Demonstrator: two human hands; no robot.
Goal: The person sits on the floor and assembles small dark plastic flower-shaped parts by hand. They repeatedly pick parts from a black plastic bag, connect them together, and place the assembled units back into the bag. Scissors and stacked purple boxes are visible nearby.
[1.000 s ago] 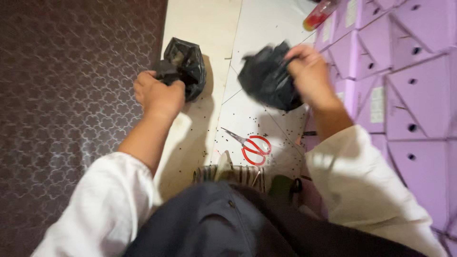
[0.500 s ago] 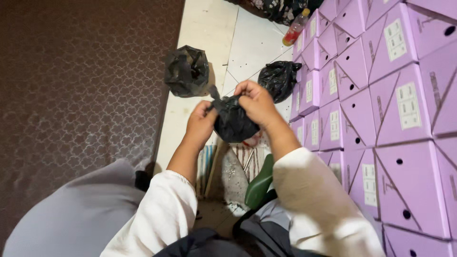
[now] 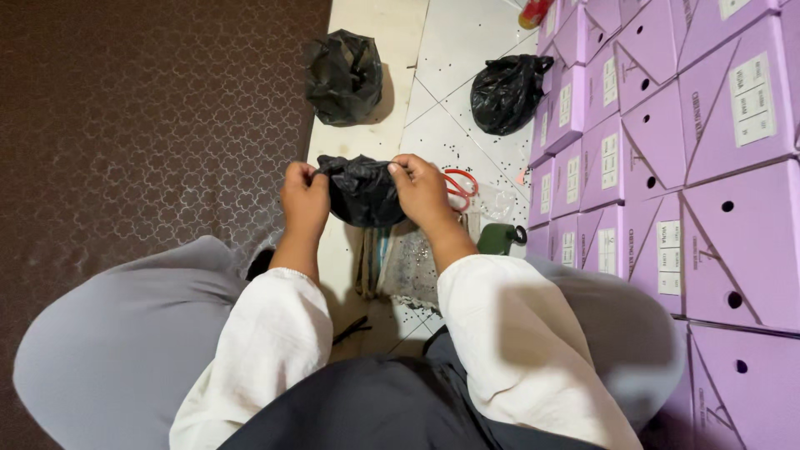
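Black, crinkled plastic makes up the small bag (image 3: 362, 193), which hangs plump between the two hands just above the floor. The left hand (image 3: 305, 200) pinches its top edge with closed fingers; the right hand (image 3: 422, 192) grips the other side likewise. Below lie pale floor tiles (image 3: 454, 50) speckled with dark grains, beside a brown patterned carpet (image 3: 142, 117). Stacked purple boxes (image 3: 667, 150) wall the right side. Two more black bags (image 3: 343, 75) (image 3: 507, 92) sit farther off; red-handled scissors (image 3: 460, 187) lie just behind the right hand.
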